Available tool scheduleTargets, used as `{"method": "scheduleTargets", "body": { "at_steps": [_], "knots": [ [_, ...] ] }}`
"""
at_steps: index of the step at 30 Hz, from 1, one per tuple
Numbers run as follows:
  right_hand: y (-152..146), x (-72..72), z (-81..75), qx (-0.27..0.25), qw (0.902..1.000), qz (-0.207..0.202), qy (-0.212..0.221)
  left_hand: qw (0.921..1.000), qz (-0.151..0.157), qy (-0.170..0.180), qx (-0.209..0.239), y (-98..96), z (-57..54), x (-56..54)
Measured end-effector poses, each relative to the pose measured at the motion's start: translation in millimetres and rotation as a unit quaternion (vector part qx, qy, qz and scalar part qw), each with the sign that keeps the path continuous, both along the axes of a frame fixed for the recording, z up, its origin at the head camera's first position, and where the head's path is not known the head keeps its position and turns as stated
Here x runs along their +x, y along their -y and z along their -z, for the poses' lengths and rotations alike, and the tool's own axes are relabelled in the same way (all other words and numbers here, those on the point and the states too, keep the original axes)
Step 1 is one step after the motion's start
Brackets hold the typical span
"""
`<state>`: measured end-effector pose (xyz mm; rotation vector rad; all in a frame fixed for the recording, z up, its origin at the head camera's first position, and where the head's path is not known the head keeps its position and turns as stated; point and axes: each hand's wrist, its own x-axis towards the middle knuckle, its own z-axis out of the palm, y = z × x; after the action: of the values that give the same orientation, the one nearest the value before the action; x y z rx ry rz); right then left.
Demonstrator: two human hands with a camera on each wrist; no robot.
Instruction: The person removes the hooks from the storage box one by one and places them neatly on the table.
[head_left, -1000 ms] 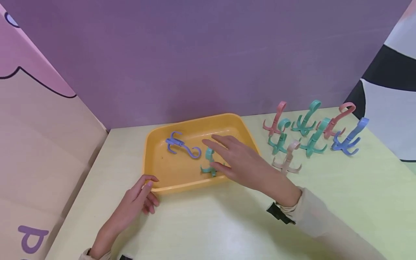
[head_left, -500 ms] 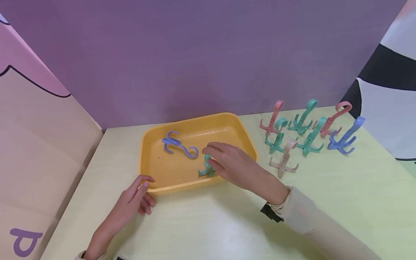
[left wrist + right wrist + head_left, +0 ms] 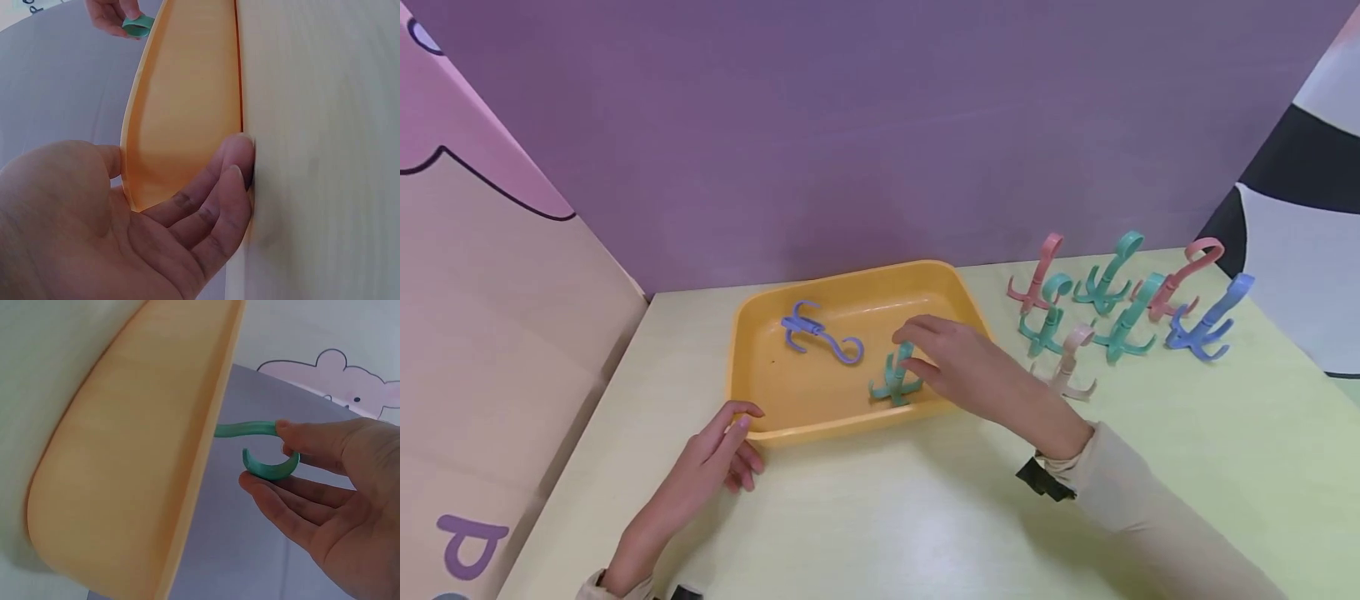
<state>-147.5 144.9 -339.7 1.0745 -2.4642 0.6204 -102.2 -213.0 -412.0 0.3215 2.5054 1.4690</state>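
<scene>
A yellow tray (image 3: 820,432) sits on the table, its front left corner in the grip of my left hand (image 3: 711,454). In the left wrist view, the fingers (image 3: 219,215) curl against the tray's outer side while one digit reaches over the rim. My right hand (image 3: 966,362) holds a green multi-prong hook (image 3: 895,383) by its curved top, the prongs standing in the tray near the front wall. The right wrist view shows thumb and fingers around the green loop (image 3: 272,470); the prongs are hidden behind the tray wall. A blue hook (image 3: 820,333) lies on its side in the tray's left half.
Right of the tray, several hooks stand upright on the table: pink (image 3: 1041,271), green (image 3: 1123,325), blue (image 3: 1210,321) and a beige one (image 3: 1067,367) nearest my right forearm. A purple panel (image 3: 880,142) rises behind the tray.
My right hand has come from spread fingers over the green hook to holding its top. The hook has turned and its top has shifted rightward. My left hand stays at the tray corner.
</scene>
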Motion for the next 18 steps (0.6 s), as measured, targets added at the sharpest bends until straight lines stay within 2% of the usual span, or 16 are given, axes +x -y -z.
{"method": "scheduleTargets", "body": {
  "at_steps": [6, 12, 18],
  "knots": [
    [-12, -4.6, -3.7, -0.012, 0.9999, -0.002, 0.003, 1.0, -0.005, 0.0, -0.005, -1.5, 0.3, -1.1],
    [-20, -4.5, -14.7, -0.023, 0.9993, -0.006, -0.028, 1.0, -0.003, 0.0, -0.004, -1.3, 0.1, -0.7],
    [-34, 2.4, -35.3, -0.034, 0.998, 0.035, -0.041, 1.0, -0.006, 0.003, -0.004, -1.3, -0.1, -1.4]
  ]
}}
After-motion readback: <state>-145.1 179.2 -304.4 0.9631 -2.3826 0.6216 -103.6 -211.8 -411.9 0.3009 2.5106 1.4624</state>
